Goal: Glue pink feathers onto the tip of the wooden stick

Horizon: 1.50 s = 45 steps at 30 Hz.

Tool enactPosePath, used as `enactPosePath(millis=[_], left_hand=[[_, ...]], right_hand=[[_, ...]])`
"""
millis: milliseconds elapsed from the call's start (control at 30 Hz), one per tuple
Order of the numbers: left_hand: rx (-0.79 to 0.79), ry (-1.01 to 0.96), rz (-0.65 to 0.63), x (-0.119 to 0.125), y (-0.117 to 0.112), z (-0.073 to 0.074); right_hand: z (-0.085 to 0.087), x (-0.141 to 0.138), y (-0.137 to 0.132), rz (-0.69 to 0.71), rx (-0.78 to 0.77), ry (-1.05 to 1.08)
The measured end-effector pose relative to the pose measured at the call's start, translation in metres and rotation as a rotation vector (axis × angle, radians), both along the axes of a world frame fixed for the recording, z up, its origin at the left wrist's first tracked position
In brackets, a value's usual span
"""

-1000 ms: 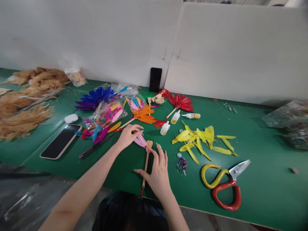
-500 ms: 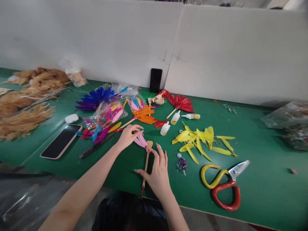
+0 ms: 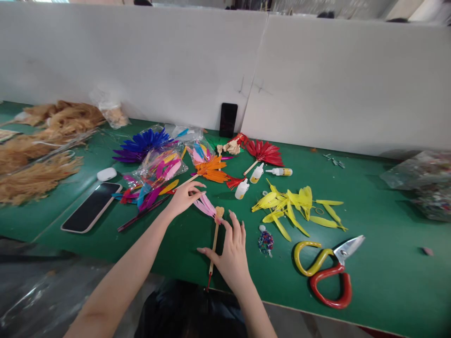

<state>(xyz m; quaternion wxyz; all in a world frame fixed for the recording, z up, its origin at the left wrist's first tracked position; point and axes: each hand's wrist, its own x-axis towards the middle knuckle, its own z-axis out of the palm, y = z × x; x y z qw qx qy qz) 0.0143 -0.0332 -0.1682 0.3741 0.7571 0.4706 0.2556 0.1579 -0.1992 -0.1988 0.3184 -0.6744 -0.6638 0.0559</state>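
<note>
A thin wooden stick with a rounded top lies on the green table near its front edge. A few pink feathers fan out from the stick's top. My right hand rests on the stick, thumb and fingers holding it against the table. My left hand sits just left of the pink feathers, its fingertips touching them. A pile of yellow feathers lies to the right of both hands.
Scissors with yellow and red handles lie at the right. Small glue bottles, orange, red and blue feather fans, bagged coloured feathers, a phone, a white case and tan fibre bundles fill the left and back.
My left hand has shifted slightly left and its fingers have loosened on the pink feathers. My right hand and the stick have stayed put.
</note>
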Motion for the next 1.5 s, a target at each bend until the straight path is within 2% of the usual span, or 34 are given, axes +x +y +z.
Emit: enactPosePath(millis=[267,800,1200,1500], left_hand=[[0.069,0.061,-0.014,-0.003,0.002,-0.002],[-0.010,0.119,-0.080,-0.010,0.003,0.004],[0.018,0.088,-0.047,-0.011,0.003,0.005],[0.030,0.139,-0.044,-0.011,0.005,0.001]], right_hand=[[0.001,0.000,0.000,0.010,-0.028,0.022],[-0.001,0.000,0.000,0.013,-0.021,0.028],[-0.002,0.000,0.001,0.008,-0.013,0.029],[-0.002,0.000,0.000,0.010,-0.007,0.030]])
